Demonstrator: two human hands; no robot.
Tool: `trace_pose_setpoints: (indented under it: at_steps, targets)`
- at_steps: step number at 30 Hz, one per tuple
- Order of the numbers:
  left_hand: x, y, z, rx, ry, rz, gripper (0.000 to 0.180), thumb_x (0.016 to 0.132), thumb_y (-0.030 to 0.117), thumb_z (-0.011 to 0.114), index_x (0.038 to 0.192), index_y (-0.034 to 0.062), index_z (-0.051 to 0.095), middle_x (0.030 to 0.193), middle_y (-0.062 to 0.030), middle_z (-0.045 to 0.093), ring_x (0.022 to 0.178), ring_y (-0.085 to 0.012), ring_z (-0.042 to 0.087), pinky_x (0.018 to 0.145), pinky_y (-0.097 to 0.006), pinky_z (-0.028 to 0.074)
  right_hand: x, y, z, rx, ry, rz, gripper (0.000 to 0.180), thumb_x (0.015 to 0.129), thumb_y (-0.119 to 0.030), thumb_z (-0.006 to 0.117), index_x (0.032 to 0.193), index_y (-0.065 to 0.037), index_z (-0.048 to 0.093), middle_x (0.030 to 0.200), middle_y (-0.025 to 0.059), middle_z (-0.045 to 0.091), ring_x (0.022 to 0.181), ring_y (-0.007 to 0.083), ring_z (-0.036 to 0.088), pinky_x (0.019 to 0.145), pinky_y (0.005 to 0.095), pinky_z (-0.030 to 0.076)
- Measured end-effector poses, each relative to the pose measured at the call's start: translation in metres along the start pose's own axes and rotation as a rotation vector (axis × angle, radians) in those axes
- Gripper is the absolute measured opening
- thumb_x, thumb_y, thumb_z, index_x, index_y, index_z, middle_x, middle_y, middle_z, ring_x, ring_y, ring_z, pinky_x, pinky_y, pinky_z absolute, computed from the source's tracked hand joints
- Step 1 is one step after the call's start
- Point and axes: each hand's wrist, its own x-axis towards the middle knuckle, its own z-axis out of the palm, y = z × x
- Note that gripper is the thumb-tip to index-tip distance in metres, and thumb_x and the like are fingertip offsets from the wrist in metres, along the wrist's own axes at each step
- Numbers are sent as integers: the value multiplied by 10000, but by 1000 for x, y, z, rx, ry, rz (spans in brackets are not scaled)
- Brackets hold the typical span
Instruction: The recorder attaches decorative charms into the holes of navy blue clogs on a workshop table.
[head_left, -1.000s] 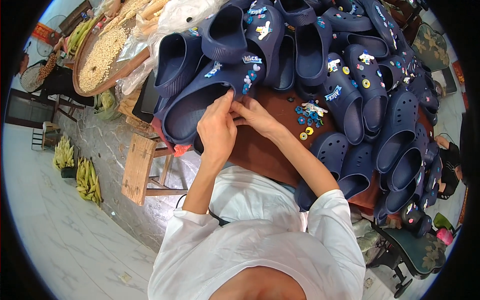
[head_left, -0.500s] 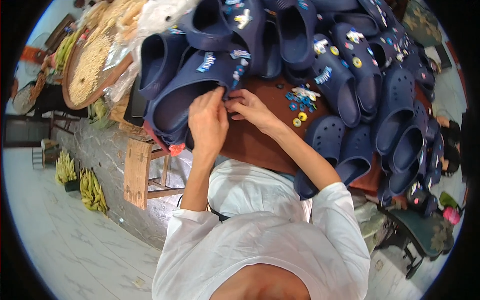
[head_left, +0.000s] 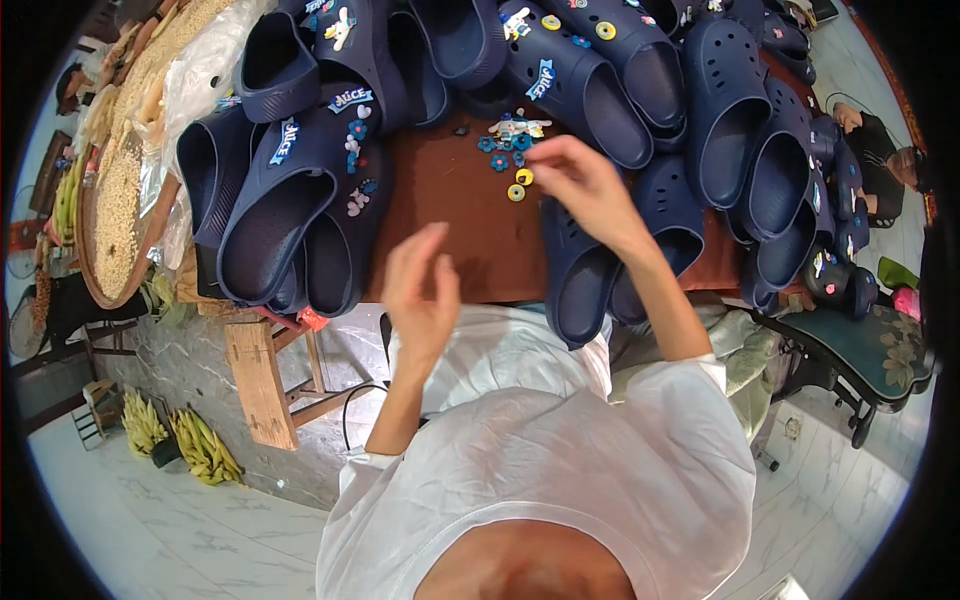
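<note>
The blue clog [head_left: 285,215] at the left has charms [head_left: 350,98] on. The clog [head_left: 725,115] at the upper right has bare holes, so seems undone. Loose charms [head_left: 520,143] lie on the brown counter [head_left: 460,240], top middle. The left hand [head_left: 415,300] is half open, empty; the right hand [head_left: 585,195] is loosely open beside them.

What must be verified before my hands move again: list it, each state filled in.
1. Left hand free: ok, nothing visible in it, fingers apart.
2. Right hand near the loose charms: ok, fingertips are beside them.
3. Right hand touching a charm: cannot tell from this angle.
4. Yellow ring charms in sight: ok, two show on the brown tabletop.
5. Open room around the right hand: not ok, a plain clog lies close by.
</note>
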Motion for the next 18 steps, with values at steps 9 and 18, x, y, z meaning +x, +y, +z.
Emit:
trace_pose_setpoints:
  at_steps: [9, 18]
  targets:
    - [-40, 22, 61, -238, -395, -94, 362, 864, -9, 642, 1223, 34, 663, 1209, -149, 663, 1114, -301, 645, 942, -367, 514, -94, -18, -35, -916, 80, -80, 477, 751, -67, 776, 1193, -66, 597, 1049, 127, 523, 956, 339, 623, 784, 422, 518]
    - [-36, 43, 31, -551, -511, -329, 293, 939, -21, 581, 1222, 7, 654, 1191, -108, 665, 1087, -171, 641, 946, -311, 505, -93, 2, -7, -858, 212, -171, 359, 686, 27, 718, 1033, -52, 666, 929, 100, 549, 789, 313, 660, 693, 399, 545]
